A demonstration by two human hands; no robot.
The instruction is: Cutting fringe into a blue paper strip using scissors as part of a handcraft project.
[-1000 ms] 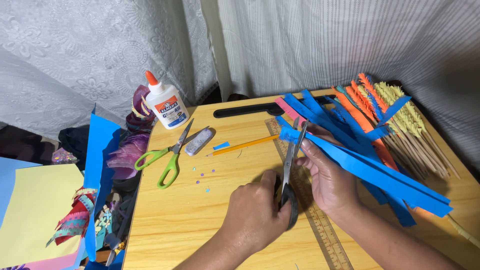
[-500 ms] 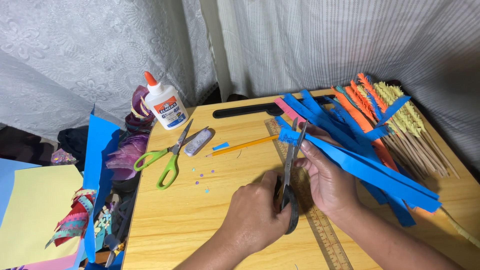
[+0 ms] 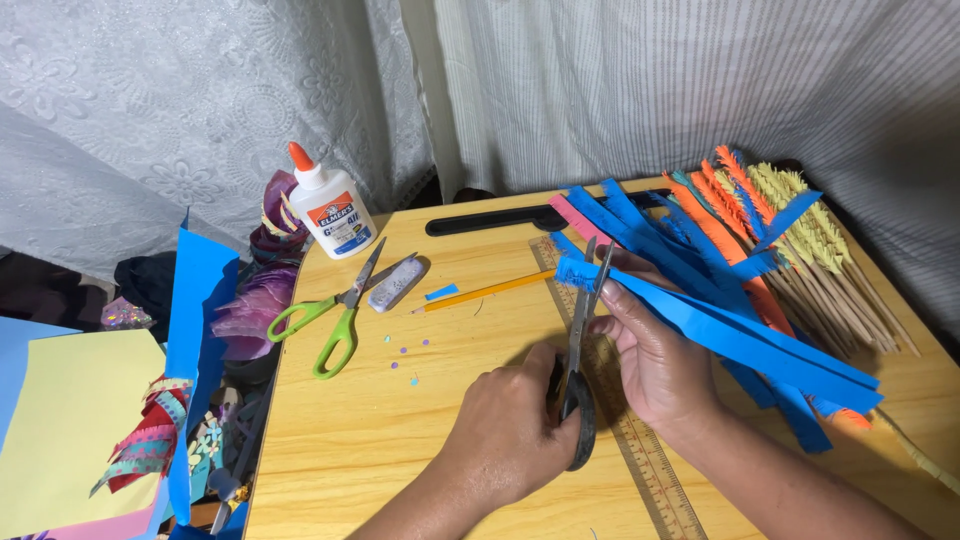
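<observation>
Left hand fingers closed through black scissors handles; right hand fingers pinch blue paper strip, fringed end between the parted blades. Risk: blades near right fingertips, could nick them; strip could slip, uneven cut.

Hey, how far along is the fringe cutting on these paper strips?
Done: fringed orange, yellow and teal strips are piled at the table's far right. In hand: the right hand holds a blue strip while the left hand snips its end with black scissors. Left: plain blue strips lie uncut.
</observation>
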